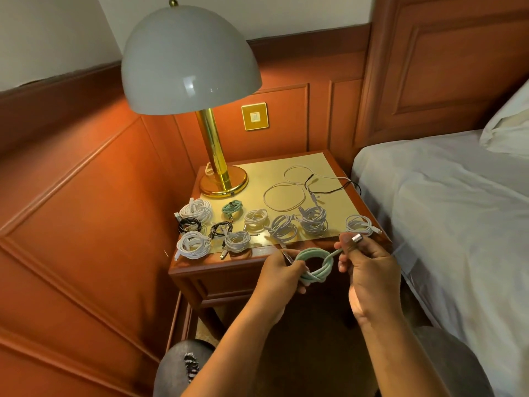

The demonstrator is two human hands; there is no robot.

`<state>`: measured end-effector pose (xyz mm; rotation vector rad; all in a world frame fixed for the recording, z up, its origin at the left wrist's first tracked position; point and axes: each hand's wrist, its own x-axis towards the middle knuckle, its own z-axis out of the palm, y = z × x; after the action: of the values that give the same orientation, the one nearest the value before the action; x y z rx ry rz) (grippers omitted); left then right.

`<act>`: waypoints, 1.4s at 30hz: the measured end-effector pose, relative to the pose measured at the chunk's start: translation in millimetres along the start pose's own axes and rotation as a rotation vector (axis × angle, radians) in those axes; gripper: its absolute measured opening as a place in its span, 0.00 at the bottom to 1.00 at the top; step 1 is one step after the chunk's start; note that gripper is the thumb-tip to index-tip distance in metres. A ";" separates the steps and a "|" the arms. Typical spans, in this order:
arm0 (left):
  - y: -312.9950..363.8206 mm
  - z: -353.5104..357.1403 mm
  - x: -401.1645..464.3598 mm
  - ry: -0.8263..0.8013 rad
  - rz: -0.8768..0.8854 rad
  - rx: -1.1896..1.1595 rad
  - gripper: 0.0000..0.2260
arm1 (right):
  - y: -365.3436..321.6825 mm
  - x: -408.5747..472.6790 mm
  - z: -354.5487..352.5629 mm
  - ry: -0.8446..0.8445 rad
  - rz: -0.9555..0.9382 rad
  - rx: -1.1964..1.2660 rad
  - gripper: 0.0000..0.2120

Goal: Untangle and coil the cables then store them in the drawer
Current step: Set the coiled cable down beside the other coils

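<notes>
nightstand (329, 167) drawer front shadowed; left hand (279, 275) partly hides green cable (315, 265).

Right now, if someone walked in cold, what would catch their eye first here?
Probably the big grey dome lamp on its brass stem, at the back left of the nightstand. Next, the mint green cable being coiled in front of the nightstand, the left hand gripping the loops and the right hand pinching the free end. Behind them, a row of coiled cables lines the nightstand's front edge.
</notes>
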<state>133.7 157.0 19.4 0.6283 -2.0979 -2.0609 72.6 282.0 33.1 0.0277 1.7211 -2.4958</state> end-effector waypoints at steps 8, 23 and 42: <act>8.5 2.0 0.4 -0.035 0.050 -0.341 0.17 | 9.7 19.8 14.6 -0.109 -0.134 -0.418 0.18; 39.9 22.1 20.9 -0.052 0.048 -0.372 0.19 | -19.6 33.1 -2.8 -0.176 0.014 -0.294 0.05; -8.2 145.6 176.2 0.375 -0.132 -0.076 0.08 | -4.1 241.7 -62.1 -0.312 0.040 -0.783 0.10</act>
<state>-79.2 224.4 -30.5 1.0714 -1.8010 -1.8922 -171.0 322.1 -3.9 -0.3607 2.3512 -1.5318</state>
